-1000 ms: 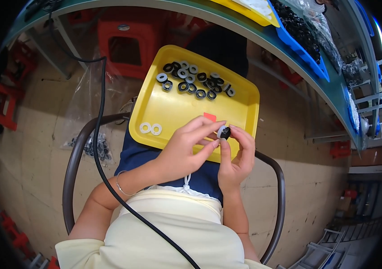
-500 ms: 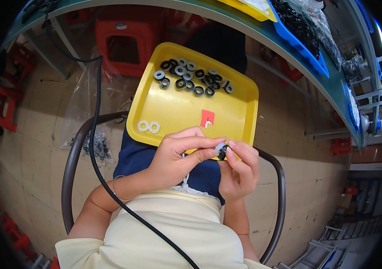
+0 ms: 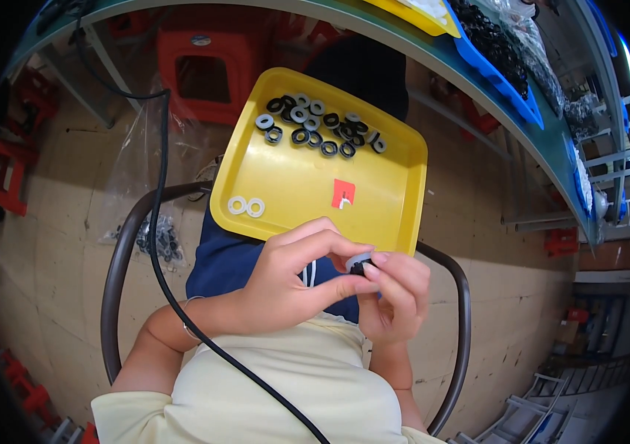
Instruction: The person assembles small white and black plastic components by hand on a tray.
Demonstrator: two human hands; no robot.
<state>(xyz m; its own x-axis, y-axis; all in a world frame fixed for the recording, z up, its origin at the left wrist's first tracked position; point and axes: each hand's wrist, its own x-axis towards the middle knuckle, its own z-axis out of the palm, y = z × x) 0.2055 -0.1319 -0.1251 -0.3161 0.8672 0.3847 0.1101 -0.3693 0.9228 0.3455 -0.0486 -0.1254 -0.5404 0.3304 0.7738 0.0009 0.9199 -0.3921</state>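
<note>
Just past the near edge of the yellow tray, my left hand and my right hand meet around one small black and white ring. Thumb and fingers of both hands pinch it, its whitish part uppermost and the black part below. Fingers cover some of its rim. In the tray's far half lie several black and white rings, some overlapping. Two white rings rest side by side at its near left corner, and a red paper piece lies right of the middle.
A black cable runs down across my left forearm. Chair armrests curve on either side. Beyond the tray, a green-topped bench holds a blue bin of black parts. A bag of rings sits on the floor.
Both hands have come slightly nearer to me with the ring. It has turned so that its white part faces upward, and my left thumb sits lower against its black part.
</note>
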